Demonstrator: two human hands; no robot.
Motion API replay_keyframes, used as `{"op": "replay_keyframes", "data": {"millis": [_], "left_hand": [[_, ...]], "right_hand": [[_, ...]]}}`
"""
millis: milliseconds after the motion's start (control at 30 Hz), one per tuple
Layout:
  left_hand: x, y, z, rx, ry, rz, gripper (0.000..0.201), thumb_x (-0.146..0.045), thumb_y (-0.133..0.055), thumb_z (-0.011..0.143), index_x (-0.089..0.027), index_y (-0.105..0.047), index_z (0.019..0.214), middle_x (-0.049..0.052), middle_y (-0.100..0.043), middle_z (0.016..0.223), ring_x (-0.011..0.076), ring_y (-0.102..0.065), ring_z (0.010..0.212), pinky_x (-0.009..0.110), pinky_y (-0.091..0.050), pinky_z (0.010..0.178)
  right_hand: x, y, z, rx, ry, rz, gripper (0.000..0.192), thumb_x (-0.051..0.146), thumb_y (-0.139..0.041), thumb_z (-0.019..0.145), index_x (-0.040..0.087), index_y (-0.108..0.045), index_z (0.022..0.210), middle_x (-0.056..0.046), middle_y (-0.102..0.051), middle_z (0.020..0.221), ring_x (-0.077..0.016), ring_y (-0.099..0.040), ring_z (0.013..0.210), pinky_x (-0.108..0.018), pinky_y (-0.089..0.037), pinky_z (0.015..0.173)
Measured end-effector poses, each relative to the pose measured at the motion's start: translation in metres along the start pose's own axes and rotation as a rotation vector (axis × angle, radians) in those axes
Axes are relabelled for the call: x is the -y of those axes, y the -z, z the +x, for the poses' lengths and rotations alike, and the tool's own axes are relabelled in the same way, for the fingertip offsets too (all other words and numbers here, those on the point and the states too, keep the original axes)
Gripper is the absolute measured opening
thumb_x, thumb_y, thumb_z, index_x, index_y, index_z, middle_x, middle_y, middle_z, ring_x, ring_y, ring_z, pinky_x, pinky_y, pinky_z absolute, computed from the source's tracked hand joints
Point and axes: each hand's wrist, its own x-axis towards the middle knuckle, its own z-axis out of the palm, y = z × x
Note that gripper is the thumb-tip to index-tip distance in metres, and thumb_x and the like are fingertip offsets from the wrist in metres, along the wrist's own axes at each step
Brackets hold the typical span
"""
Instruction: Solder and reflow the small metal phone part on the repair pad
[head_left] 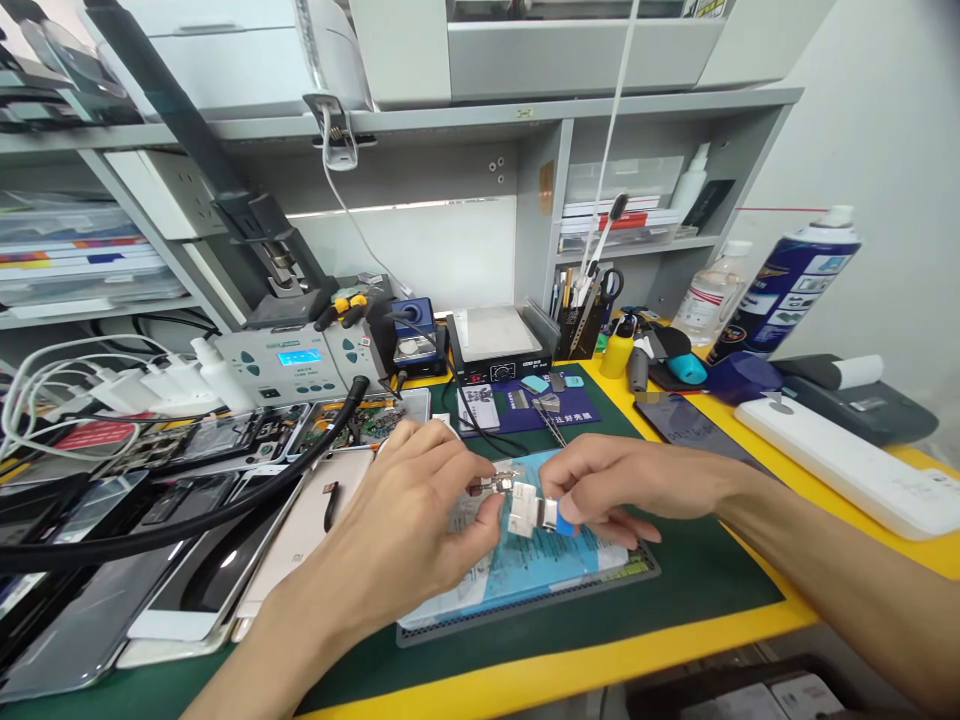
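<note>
My left hand [427, 500] pinches a small metal fitting [499, 483] between thumb and fingers. My right hand [604, 485] grips the blue end of a metal plug [553, 516]. Between the hands sits a small white block-shaped connector piece [522, 510], touching the plug on its right and close against the metal fitting on its left. Whether the fitting and the white piece are joined I cannot tell. Below both hands lies a blue and white plastic packet [517, 575] on a dark-edged tray or pad [450, 630].
Several phones [202, 560] and opened boards [360, 420] lie at the left, crossed by a black hose [300, 490]. Behind stand a hot-air station [289, 360] and a heating plate [495, 340]. Tweezers [551, 425], a spray can [784, 285] and a white device [851, 470] are at the right.
</note>
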Motion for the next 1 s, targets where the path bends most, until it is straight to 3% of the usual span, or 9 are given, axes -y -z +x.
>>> {"op": "replay_keyframes", "data": {"millis": [267,367,500,667,767,1000], "left_hand": [[0.002,0.0,0.001,0.041,0.043,-0.005,0.015,-0.023,-0.057,0.095,-0.015,-0.069,0.098,0.005,-0.063,0.079,0.0224,-0.053,0.084,0.04,-0.04,0.079],[0.004,0.0,-0.001,0.078,0.068,0.005,0.014,-0.024,-0.058,0.095,-0.016,-0.069,0.095,0.004,-0.062,0.08,0.0224,-0.052,0.084,0.04,-0.04,0.079],[0.005,-0.002,-0.002,0.177,0.112,0.023,0.013,-0.026,-0.058,0.094,-0.017,-0.067,0.09,0.004,-0.063,0.08,0.0232,-0.053,0.085,0.042,-0.04,0.08],[0.004,0.0,-0.004,0.242,0.136,0.005,0.014,-0.028,-0.058,0.092,-0.019,-0.068,0.096,0.006,-0.062,0.092,0.0258,-0.051,0.095,0.045,-0.041,0.087],[0.006,0.006,-0.006,0.2,0.152,-0.019,0.017,-0.024,-0.055,0.092,-0.018,-0.067,0.103,0.007,-0.062,0.099,0.0258,-0.051,0.097,0.046,-0.042,0.088],[0.013,0.017,-0.009,0.115,0.155,-0.031,0.018,-0.016,-0.05,0.09,-0.019,-0.068,0.091,0.006,-0.064,0.09,0.0237,-0.051,0.09,0.044,-0.041,0.081]], "right_hand": [[-0.001,0.0,-0.002,-0.047,0.024,-0.028,0.022,0.033,-0.058,0.092,0.018,-0.057,0.075,0.005,-0.056,0.042,-0.0077,-0.041,0.031,-0.017,-0.036,0.034],[0.001,0.001,-0.006,-0.094,-0.043,-0.139,0.028,0.045,-0.062,0.093,0.017,-0.063,0.09,0.006,-0.056,0.047,-0.009,-0.045,0.032,-0.019,-0.037,0.034],[0.009,-0.003,-0.012,-0.245,-0.086,-0.416,0.048,0.051,-0.079,0.079,0.02,-0.064,0.112,0.005,-0.056,0.068,-0.0098,-0.052,0.047,-0.02,-0.038,0.04],[0.015,-0.011,-0.014,-0.326,-0.06,-0.612,0.045,0.055,-0.08,0.076,0.021,-0.067,0.103,0.003,-0.058,0.071,-0.0129,-0.053,0.059,-0.023,-0.033,0.047],[0.015,-0.015,-0.012,-0.339,-0.03,-0.609,0.039,0.052,-0.079,0.076,0.021,-0.068,0.096,0.005,-0.054,0.068,-0.0121,-0.049,0.057,-0.024,-0.032,0.048],[0.01,-0.022,-0.008,-0.389,0.044,-0.664,0.032,0.05,-0.076,0.079,0.021,-0.063,0.079,0.006,-0.049,0.063,-0.0116,-0.044,0.055,-0.025,-0.027,0.048]]}}
